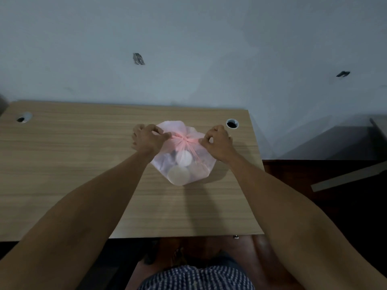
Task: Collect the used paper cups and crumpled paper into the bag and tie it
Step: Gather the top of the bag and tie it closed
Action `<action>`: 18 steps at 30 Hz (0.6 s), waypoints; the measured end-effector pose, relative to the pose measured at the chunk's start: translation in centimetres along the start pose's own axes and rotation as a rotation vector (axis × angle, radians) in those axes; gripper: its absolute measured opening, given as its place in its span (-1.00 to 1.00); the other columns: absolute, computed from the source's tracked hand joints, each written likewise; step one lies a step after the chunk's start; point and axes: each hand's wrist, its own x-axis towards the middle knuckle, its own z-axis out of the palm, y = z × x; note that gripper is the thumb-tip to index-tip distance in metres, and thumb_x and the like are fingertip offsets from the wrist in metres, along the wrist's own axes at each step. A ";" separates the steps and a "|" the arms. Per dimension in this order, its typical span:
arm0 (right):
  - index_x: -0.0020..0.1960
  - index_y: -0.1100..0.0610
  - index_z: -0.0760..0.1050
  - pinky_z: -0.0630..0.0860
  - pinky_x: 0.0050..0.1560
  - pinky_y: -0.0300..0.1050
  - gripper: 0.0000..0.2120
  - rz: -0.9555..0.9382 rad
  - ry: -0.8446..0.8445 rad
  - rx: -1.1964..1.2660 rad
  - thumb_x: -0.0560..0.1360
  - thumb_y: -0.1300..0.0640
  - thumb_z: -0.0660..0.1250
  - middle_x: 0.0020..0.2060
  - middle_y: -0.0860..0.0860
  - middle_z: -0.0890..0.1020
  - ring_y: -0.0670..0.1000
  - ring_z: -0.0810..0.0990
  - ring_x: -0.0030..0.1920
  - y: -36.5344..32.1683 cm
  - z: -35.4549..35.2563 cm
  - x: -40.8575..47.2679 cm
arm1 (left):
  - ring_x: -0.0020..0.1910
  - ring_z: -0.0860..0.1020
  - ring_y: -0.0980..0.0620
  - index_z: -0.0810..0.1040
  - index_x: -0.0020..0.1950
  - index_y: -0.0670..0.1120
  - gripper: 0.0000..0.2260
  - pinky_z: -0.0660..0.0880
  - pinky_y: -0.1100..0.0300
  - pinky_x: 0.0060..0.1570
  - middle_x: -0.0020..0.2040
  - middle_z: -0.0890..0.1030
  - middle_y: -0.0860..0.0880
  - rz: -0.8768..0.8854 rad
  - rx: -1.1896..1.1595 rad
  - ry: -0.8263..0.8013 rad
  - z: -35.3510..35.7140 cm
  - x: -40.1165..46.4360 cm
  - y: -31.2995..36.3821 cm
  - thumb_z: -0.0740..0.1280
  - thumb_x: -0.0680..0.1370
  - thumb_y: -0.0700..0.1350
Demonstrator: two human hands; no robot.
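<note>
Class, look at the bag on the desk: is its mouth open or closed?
Closed. The bag neck is gathered into a knot, each hand pinching one end.

The bag (184, 155) is thin, half-transparent pale pink plastic and stands a little right of the middle of the frame, on the table (73, 164). Its top is gathered into a tight, darker pink knot (185, 139), and two short ends are stretched out to the left and to the right of it. Through the plastic two round white paper cups (181, 165) show, one above the other, near the lower side of the bag. Crumpled paper inside cannot be told clearly.
</note>
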 end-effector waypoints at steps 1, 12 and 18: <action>-0.10 0.00 0.56 0.20 0.20 -0.06 -0.82 0.023 0.022 0.030 0.47 -0.08 0.48 0.22 -0.03 0.44 0.03 0.43 0.30 0.0 0.2 -0.1 | 0.36 0.44 -0.12 0.60 0.01 0.12 -0.60 0.42 -0.15 0.32 0.37 0.41 -0.03 -0.005 -0.044 -0.003 0.2 0.1 -0.5 0.59 0.29 0.23; 0.61 0.04 0.07 0.40 0.42 0.13 0.15 0.591 0.115 0.586 0.25 -0.34 0.57 0.53 0.16 0.26 0.18 0.37 0.46 -0.3 4.9 -1.3 | 0.37 0.50 -0.13 0.17 0.61 0.06 0.06 0.49 -0.22 0.30 0.50 0.41 -0.06 -0.218 -0.578 -0.216 1.2 0.7 -4.2 0.63 0.25 0.27; 0.34 -0.06 0.43 0.54 0.05 -0.09 -0.43 0.451 0.150 0.728 0.42 -0.20 0.52 0.09 -0.08 0.61 -0.05 0.61 0.01 -0.6 6.0 -1.9 | 0.03 0.70 0.08 0.65 0.16 0.06 -0.75 0.64 -0.06 0.09 0.05 0.73 0.07 0.033 -0.721 -0.276 1.2 -0.6 -4.5 0.52 0.52 0.06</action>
